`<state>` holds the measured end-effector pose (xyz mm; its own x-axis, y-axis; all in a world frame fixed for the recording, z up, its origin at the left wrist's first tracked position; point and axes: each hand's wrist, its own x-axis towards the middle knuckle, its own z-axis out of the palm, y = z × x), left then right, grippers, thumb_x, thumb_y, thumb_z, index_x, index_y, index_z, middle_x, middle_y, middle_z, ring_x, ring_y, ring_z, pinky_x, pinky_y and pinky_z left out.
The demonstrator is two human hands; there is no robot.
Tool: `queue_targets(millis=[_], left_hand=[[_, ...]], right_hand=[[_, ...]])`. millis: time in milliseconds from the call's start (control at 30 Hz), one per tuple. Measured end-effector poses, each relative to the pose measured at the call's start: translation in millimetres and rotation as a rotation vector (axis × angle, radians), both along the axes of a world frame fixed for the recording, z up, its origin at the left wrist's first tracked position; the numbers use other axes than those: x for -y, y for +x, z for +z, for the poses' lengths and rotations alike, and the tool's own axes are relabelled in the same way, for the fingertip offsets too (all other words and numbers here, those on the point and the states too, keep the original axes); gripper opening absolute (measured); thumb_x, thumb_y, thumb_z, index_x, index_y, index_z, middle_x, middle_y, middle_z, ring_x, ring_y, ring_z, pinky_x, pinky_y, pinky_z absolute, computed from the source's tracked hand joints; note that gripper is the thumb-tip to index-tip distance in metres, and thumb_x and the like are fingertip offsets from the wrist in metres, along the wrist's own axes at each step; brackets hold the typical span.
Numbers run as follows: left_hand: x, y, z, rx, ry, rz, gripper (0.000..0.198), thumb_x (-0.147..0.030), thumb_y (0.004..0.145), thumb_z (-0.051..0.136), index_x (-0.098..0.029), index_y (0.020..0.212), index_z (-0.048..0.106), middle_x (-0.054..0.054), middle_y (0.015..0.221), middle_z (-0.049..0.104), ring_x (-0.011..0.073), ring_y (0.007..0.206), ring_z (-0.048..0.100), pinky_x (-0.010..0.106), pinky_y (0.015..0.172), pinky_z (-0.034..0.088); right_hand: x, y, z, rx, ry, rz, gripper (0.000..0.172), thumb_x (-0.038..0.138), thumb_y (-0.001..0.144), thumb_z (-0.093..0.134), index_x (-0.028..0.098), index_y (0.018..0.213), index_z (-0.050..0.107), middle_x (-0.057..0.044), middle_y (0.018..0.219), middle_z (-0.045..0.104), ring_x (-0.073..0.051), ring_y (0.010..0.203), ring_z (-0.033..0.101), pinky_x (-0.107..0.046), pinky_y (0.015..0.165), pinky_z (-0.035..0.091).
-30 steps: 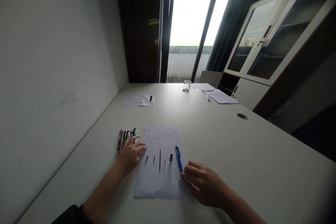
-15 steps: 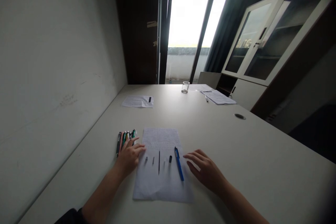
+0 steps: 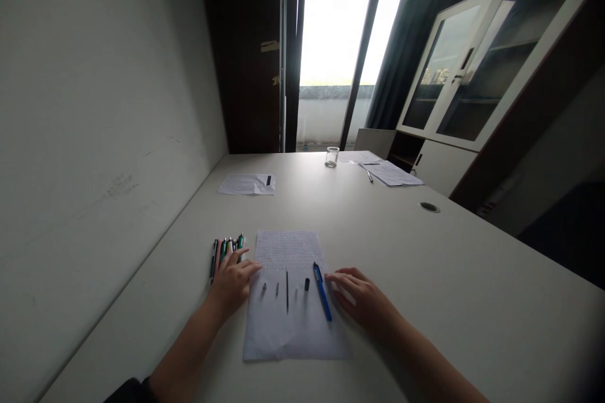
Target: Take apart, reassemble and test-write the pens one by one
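Note:
My left hand (image 3: 232,280) rests with fingers spread on the left edge of a written sheet of paper (image 3: 295,340), partly over a row of pens (image 3: 218,258). On the sheet lie, from left to right, a tiny dark part (image 3: 264,287), a small thin piece that may be a spring (image 3: 277,289), a dark pen refill (image 3: 287,291), a small clear piece (image 3: 297,290) and a short black cylinder (image 3: 307,284). A blue pen (image 3: 322,293) lies slanted near the sheet's right side. Just right of it is my right hand (image 3: 362,296), fingers apart and holding nothing.
At the table's far end stand a glass (image 3: 331,157) and a stack of papers (image 3: 392,173) with a pen (image 3: 369,176) beside it. Another sheet (image 3: 246,184) lies far left. A cable hole (image 3: 429,207) is at right. A wall (image 3: 118,138) borders the left side.
My right hand has moved slightly left, closer to the blue pen. My left hand stays in place, and the camera view has shifted a little.

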<state>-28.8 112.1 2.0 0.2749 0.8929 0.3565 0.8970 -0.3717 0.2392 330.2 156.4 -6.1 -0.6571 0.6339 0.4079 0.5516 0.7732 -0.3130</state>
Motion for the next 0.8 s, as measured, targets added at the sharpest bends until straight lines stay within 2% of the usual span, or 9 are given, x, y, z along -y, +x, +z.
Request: queue_targets(millis=[500, 800], left_hand=[[-3, -2, -3.7, -0.001, 0.039, -0.032, 0.046, -0.003, 0.081, 0.051, -0.029, 0.115, 0.069, 0.002, 0.119, 0.069, 0.0294, 0.13, 0.042, 0.057, 0.111, 0.033], [-2, -1, 0.2, -0.015, 0.019, -0.023, 0.051, 0.001, 0.079, 0.05, -0.029, 0.117, 0.067, 0.0, 0.122, 0.067, 0.029, 0.132, 0.039, 0.058, 0.113, 0.029]], right_hand=[[-17, -9, -3.9, -0.098, -0.04, -0.105, 0.032, 0.017, 0.094, 0.052, 0.024, 0.124, 0.061, -0.008, 0.109, 0.07, -0.023, 0.104, 0.063, -0.04, 0.088, 0.057], [-22, -11, 0.1, -0.1, -0.098, -0.126, 0.029, 0.017, 0.094, 0.05, 0.023, 0.121, 0.061, -0.006, 0.111, 0.07, -0.023, 0.105, 0.062, -0.042, 0.09, 0.055]])
